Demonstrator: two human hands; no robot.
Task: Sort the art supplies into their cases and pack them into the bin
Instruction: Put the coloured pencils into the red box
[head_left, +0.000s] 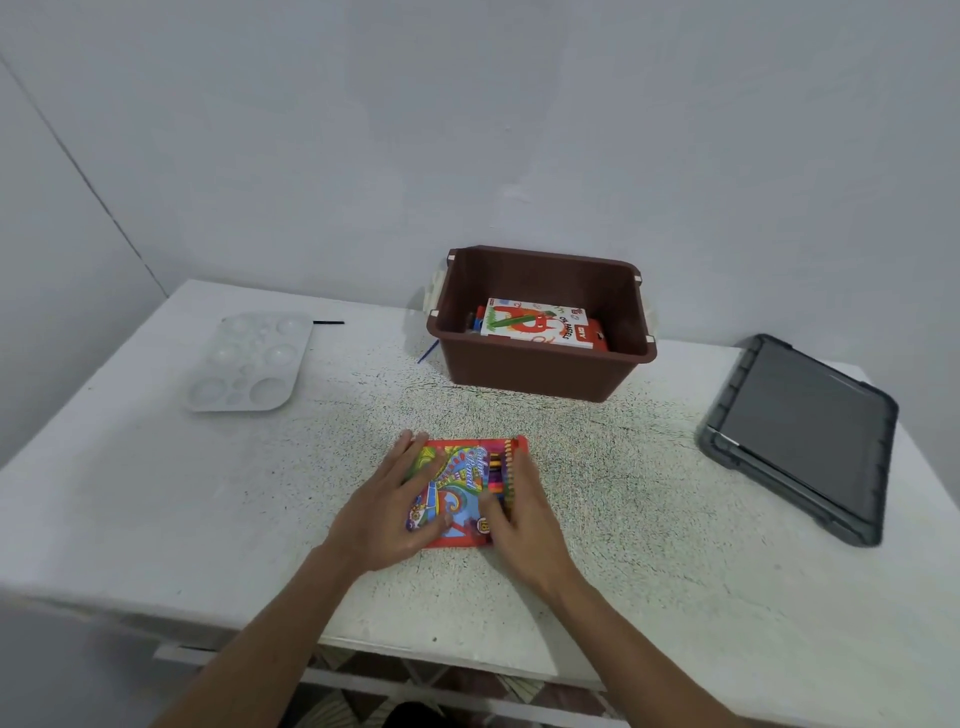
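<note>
Red cardboard, a colour-pencil box (467, 488), is lying flat on the speckled white table (649, 519) near its front edge, with a person's two hands bearing down on it. The left hand (395, 504) is resting flat on the box's nine o'clock half with fingers spread, seemingly pinning it so it is not sliding. The right hand (524, 514) is lying along the three o'clock edge with its thumb on the window where the pencils are showing. Whether those fingers are curling under the edge cannot be told. The pose is suggesting a box being closed or squared up before packing. At twelve o'clock from the box, well apart, a brown plastic bin (540, 374) is standing open, with a white oil-pastel box (535, 322) already lying inside on top of other supplies too hidden to name. A blue-handled brush (427, 353) is poking out from beside the bin's left wall. At ten o'clock a white mixing palette (249, 364) is waiting, a thin black stick (328, 322) just beyond it. At two o'clock a dark grey panel (800, 436), perhaps the bin's lid, is lying aside, presumably keeping the bin's mouth free for loading.
</note>
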